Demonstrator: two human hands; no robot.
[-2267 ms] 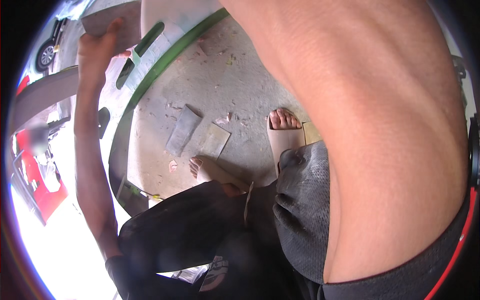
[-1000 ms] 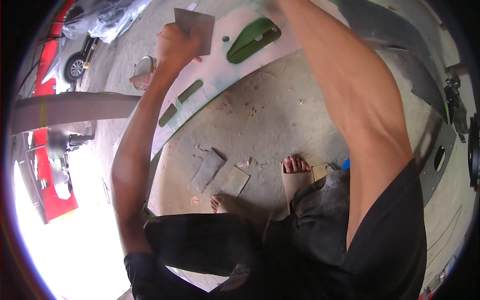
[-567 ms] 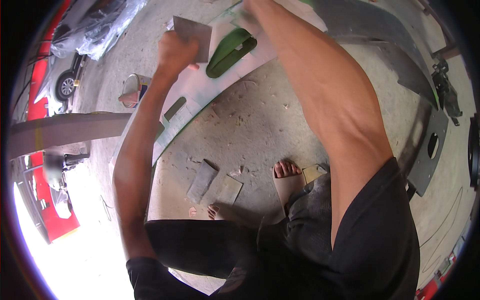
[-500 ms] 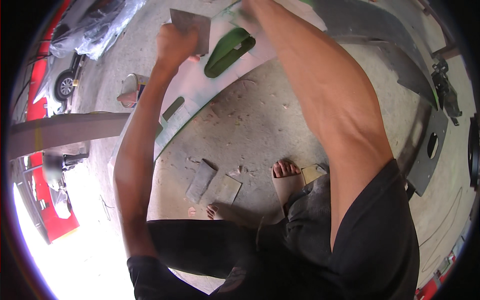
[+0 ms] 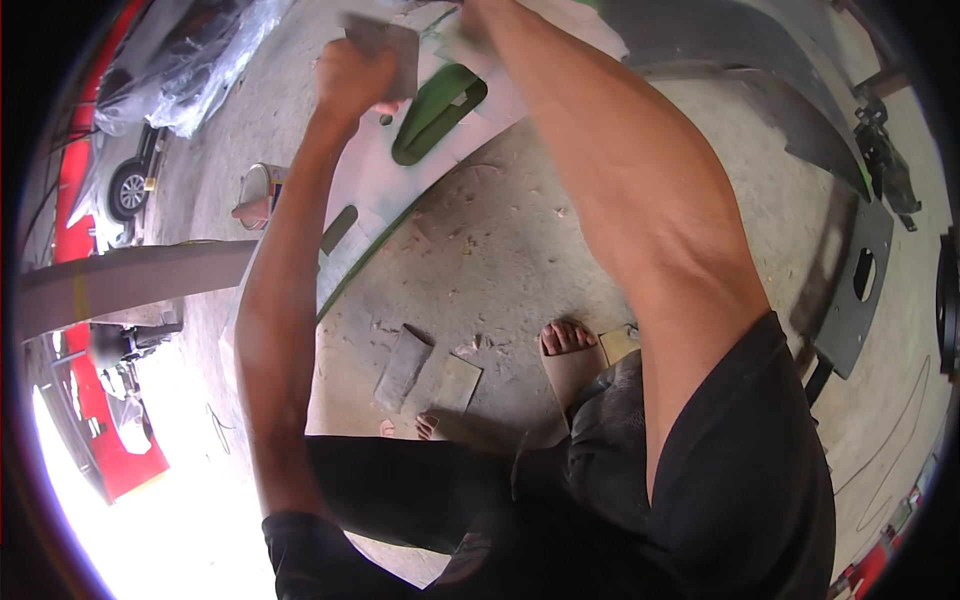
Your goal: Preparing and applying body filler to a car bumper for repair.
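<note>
My left hand [image 5: 352, 82] is closed around a flat, dark grey plate [image 5: 399, 48], which looks like a filler spreading board. It is held up over the far left part of a car bumper [image 5: 368, 190] coated in patchy pink and white, with green along its edge and around its openings. My right arm reaches far forward across the bumper. Only the edge of my right hand [image 5: 478, 18] shows at the top rim of the picture, and its fingers are cut off from view. Beside it, a green-lined slot [image 5: 425, 130] opens in the bumper.
An open can [image 5: 262, 186] stands on the floor beyond my left forearm. Near my feet lie a grey pad [image 5: 404, 366] and a yellowish sheet [image 5: 456, 384]. Dark bumper parts [image 5: 720, 45] lie at the far right. Clear plastic sheeting [image 5: 205, 70] hangs at the far left.
My right hand and arm have shifted slightly left. The plate in my left hand has tilted a little and looks blurred at its top edge. The view has turned slightly.
</note>
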